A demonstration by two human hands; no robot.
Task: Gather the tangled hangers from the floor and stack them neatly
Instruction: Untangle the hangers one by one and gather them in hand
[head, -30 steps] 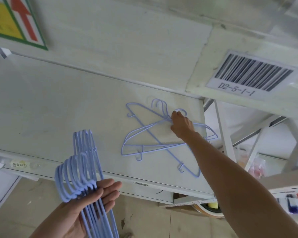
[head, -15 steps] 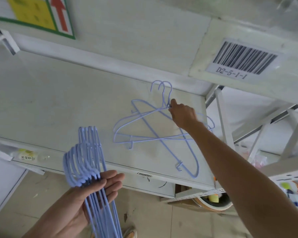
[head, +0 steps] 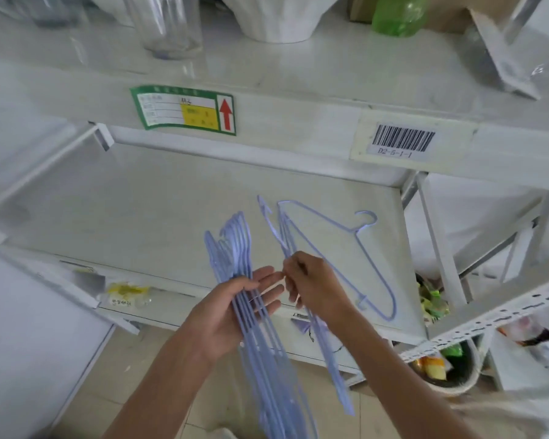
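My left hand (head: 235, 308) is shut on a bundle of several light-blue wire hangers (head: 238, 248), hooks pointing away from me, lower ends hanging toward the floor. Right beside it, my right hand (head: 311, 283) grips another blue hanger (head: 286, 229) that stands on edge, almost touching the left fingertips. One more blue hanger (head: 371, 264) lies flat on the white shelf (head: 140, 210), to the right of my right hand.
An upper shelf edge carries a green and yellow label (head: 184, 110) and a barcode tag (head: 403, 142). Glass jars (head: 168, 23) and a green bottle (head: 396, 14) stand above. A round bin with rubbish (head: 441, 372) sits at the lower right beside a perforated white rail (head: 488, 321).
My right hand has lifted one hanger off the shelf and pulled it back next to the bundle in my left hand. One hanger stays on the shelf. The view has tilted upward.
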